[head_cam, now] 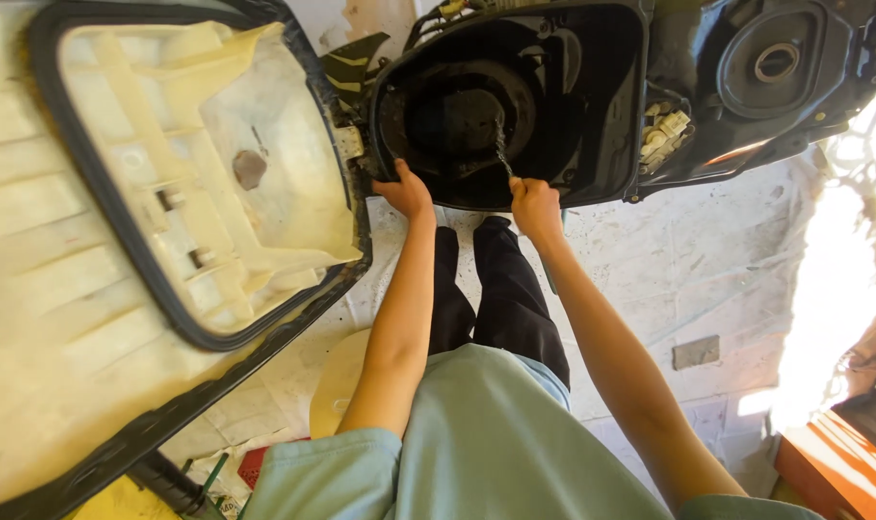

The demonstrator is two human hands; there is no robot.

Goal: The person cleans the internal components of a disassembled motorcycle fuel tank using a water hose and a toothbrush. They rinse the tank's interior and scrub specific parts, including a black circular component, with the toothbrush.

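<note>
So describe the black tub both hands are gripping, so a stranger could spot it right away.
Start at the raised cream seat underside filling the left. Just right of its hinge sits the black storage tub, with the left hand and right hand on its near rim. Unlike neighbouring parts, it is a deep hollow with a round recess.

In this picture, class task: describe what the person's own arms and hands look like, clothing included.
Both arms are bare from the short sleeves down. The left hand and right hand wear no gloves, rings or watch that can be seen. The short-sleeved shirt is pale blue-green; the trousers are black.
</note>
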